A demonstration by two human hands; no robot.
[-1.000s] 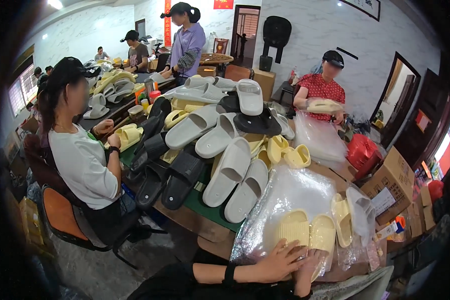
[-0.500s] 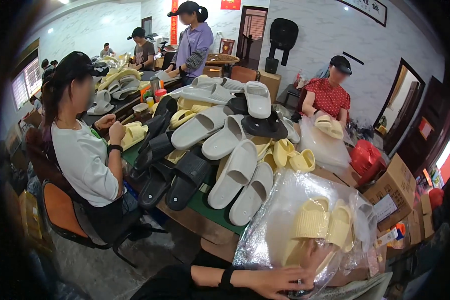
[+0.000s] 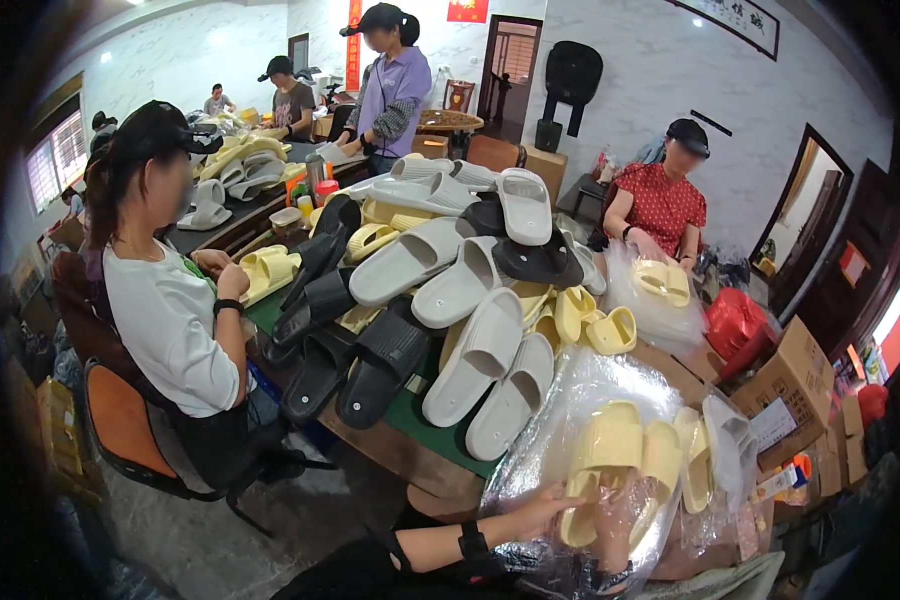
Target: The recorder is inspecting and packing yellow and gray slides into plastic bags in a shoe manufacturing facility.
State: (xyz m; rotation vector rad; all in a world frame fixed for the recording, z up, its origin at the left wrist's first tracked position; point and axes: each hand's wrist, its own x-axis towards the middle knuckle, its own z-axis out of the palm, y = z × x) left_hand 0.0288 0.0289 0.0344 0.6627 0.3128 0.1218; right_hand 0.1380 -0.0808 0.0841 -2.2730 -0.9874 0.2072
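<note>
A pair of pale yellow slide sandals (image 3: 610,437) lies at the lower right in a clear plastic bag (image 3: 540,440), toes pointing away from me. My right hand (image 3: 610,522) is among their heel ends, seen through the shiny film, and seems to grip them; glare blurs its fingers. Coming from the left, my left hand (image 3: 542,510) has its fingers together at the bag's edge, beside the nearer heel, and appears to pinch the film. One more yellow slide (image 3: 694,462) rests just right of the pair, next to a whitish slide (image 3: 732,445) partly under plastic.
A large heap of grey slides (image 3: 475,355) and black slides (image 3: 382,355) covers the table ahead. Seated left is a co-worker (image 3: 165,290) with a yellow slide; another (image 3: 660,205) handles bagged yellow slides at the far right. Cardboard boxes (image 3: 782,385) stand at right.
My left hand has drawn back left and up from over my right hand. The yellow pair has shifted slightly left, uncovering the slide to its right. The right co-worker's hands have moved over the bagged slides.
</note>
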